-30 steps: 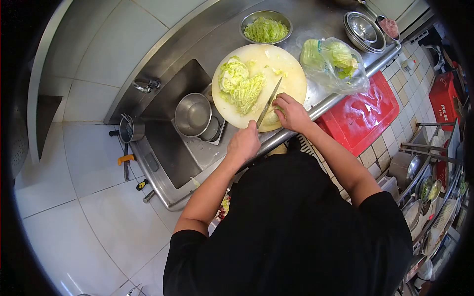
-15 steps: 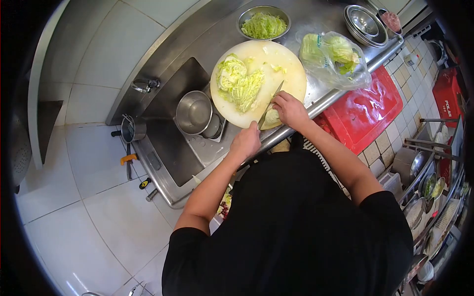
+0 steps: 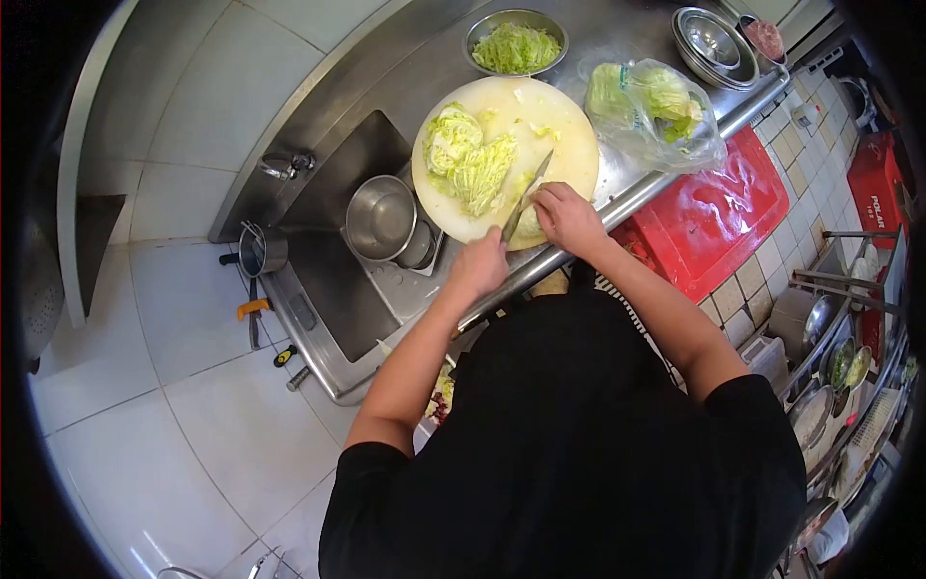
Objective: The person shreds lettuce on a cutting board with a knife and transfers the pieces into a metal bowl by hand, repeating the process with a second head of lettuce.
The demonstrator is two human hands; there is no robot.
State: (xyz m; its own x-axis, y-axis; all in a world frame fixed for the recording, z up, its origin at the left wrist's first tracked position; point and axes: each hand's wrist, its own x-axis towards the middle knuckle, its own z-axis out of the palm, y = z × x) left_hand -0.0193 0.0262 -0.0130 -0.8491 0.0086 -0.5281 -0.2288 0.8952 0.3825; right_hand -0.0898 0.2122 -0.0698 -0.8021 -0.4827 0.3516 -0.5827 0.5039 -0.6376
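With closed fingers my left hand [image 3: 480, 263] grips the handle of a knife [image 3: 529, 196], whose blade points up and to the right across the round white cutting board [image 3: 564, 111]. My right hand [image 3: 569, 220] presses its curled fingers on a pale piece of cabbage [image 3: 530, 225] at the board's near edge. The blade lies right beside that piece and those fingertips. Larger cut cabbage pieces [image 3: 473, 159] sit on the board's left half, with small scraps near its middle and right.
Behind the board stands a metal bowl of shredded cabbage [image 3: 517, 46]. A plastic bag of cabbage [image 3: 656, 111] lies right of it, beyond which metal bowls [image 3: 715, 46] are stacked. On the left are a sink [image 3: 338, 261] and a pot [image 3: 381, 219]. A red lid [image 3: 714, 217] lies below the counter edge.
The knife and my left hand have shifted slightly up and left, and the blade stands a little differently against the cabbage piece. My right hand stays on the piece.
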